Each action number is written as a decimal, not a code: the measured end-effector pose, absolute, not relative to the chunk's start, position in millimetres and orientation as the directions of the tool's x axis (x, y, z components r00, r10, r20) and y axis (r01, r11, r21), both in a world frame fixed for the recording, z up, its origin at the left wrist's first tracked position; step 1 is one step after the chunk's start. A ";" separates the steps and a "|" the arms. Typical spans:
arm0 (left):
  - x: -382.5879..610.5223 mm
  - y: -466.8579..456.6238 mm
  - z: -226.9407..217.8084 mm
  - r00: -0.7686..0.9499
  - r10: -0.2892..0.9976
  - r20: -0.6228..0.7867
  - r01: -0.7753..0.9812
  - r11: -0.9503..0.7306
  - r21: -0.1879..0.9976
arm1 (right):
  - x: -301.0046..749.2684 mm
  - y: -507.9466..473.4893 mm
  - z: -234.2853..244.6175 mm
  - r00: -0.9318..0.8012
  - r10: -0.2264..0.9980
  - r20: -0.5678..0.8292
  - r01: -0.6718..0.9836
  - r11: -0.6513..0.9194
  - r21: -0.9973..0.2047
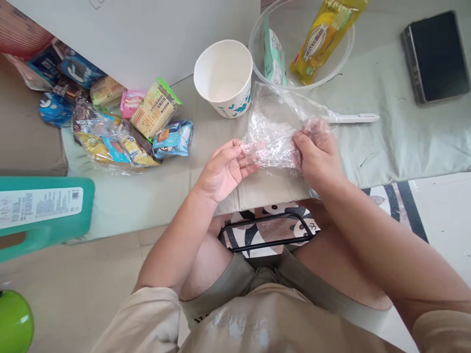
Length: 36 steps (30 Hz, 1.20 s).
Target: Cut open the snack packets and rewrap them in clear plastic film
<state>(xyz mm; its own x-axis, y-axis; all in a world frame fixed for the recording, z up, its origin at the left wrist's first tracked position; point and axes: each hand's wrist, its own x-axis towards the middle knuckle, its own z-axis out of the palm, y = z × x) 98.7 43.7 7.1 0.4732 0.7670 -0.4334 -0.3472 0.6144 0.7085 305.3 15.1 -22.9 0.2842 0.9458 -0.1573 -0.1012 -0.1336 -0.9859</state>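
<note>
Between my knees, closest to me, sits a panda-print bag point(270, 229) with a black handle, resting on the floor. Just past it, both my hands are busy with a clear plastic bag point(274, 132) held low over the pale cloth point(405, 142) spread in front of me. My left hand point(224, 169) pinches the near left edge of the film between thumb and fingertips; my right hand point(318, 154) is closed on the right edge, some fingers showing through the plastic, so they seem to be inside it or behind it. I cannot tell which.

As far as I can judge, the work is at an early stage: the bag looks empty and crumpled, its mouth not yet spread wide. Nothing has gone into it. The white paper cup point(224, 78) just beyond also stands empty, upright. The snack packets point(121, 127) lie heaped well to my left, untouched by either hand, while the clear bowl point(346, 54) behind the cup holds a yellow packet point(327, 34) and a pale green one. A white pen-like stick point(353, 118) lies just beside the bag's far right corner.
</note>
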 end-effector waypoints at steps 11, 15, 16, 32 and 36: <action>108.3 41.7 -3.5 0.332 0.847 -0.415 -0.287 0.510 0.811 | 306.9 15.8 -30.0 0.257 0.955 -0.150 -0.043 -0.144 -0.989; 105.0 43.2 -3.5 0.311 0.849 -0.427 -0.255 0.507 0.823 | 306.2 15.8 -28.5 0.251 0.955 -0.157 -0.063 -0.145 -0.987; 104.3 43.6 -3.0 0.313 0.848 -0.427 -0.254 0.508 0.823 | 305.9 15.5 -27.8 0.253 0.955 -0.152 -0.071 -0.138 -0.988; 104.3 45.8 -16.8 0.250 0.959 -0.133 -0.050 0.150 0.988 | 308.1 15.3 -30.5 0.244 0.965 -0.092 -0.018 -0.091 -0.996; 101.9 48.4 -23.6 0.255 0.967 -0.019 0.076 -0.001 0.997 | 308.5 14.8 -32.1 0.228 0.972 -0.050 0.026 -0.058 -0.998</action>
<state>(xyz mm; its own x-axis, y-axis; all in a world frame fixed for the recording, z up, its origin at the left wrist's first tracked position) 101.9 48.4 -23.6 0.2548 0.9668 -0.0188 0.0763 -0.0008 0.9971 308.5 14.8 -32.1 0.2277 0.9724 -0.0505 0.0256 -0.0578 -0.9980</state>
